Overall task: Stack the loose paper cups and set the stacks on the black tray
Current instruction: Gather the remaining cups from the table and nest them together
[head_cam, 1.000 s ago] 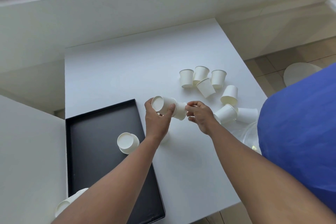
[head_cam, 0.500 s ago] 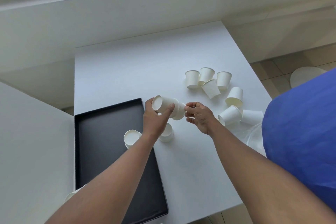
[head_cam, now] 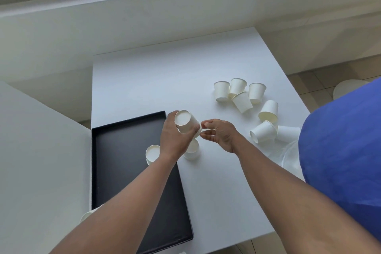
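The left hand (head_cam: 175,138) is wrapped around a short stack of paper cups (head_cam: 187,123), thumb on the near side and fingers curled behind, holding it clear of the white table (head_cam: 144,88). The right hand (head_cam: 221,136) sits just beside the stack's open end with its fingers loosely curled and thumb forward; its fingertips come up to the rim, but whether they pinch anything cannot be told.

Directly under the held stack an upside-down cup (head_cam: 192,150) stands on the table, partly hidden by the left hand. Just left of that wrist another inverted cup (head_cam: 152,153) stands on the black tray (head_cam: 123,171), near the tray's right edge. A further cup (head_cam: 87,215) peeks out by the tray's near left side, mostly covered by the left forearm. Off to the right lies the loose pile: three cups (head_cam: 239,88) in a row at the far side, one tipped cup (head_cam: 242,102) leaning against them, one more (head_cam: 269,111) nearer, and two on their sides (head_cam: 266,133) close to the right forearm. Crumpled clear plastic wrap (head_cam: 288,154) lies beyond those, against a blue garment (head_cam: 346,146).

The held stack lies nearly level, its long axis running left to right, closed bottom facing up and left toward the camera, mouth toward the right hand
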A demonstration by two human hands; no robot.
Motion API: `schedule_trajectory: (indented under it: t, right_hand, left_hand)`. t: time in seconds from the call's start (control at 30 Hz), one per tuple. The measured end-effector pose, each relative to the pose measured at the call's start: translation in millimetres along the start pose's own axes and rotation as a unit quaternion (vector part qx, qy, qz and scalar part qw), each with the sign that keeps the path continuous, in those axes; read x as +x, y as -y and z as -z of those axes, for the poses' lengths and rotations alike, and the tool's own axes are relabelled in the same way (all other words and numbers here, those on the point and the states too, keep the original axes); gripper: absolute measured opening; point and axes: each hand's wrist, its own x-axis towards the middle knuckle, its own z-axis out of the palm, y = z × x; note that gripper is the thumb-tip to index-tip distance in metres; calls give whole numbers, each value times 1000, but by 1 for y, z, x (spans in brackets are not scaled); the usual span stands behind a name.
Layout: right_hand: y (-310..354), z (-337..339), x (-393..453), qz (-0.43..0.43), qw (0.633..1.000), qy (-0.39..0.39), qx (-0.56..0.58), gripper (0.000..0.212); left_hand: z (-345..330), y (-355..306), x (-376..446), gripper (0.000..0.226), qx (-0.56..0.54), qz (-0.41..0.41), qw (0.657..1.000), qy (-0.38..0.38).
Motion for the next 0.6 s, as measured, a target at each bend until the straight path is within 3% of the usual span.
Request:
schedule_trajectory:
  t: [0.13, 0.4, 0.6]
  right_hand:
    - [-6, 1, -4, -19, 999, 0, -37, 12]
    - [-36, 4, -6, -73, 990, -25, -122, 18]
    - [-45, 5, -3, -85, 983, -23, -163, 22]
  left_hand:
    - [-2, 1, -8, 67, 72, -8, 997, 9]
    - [-15, 24, -25, 46, 173, 15, 984, 42]
    - [-24, 38, -21, 50, 236, 29, 968, 79]
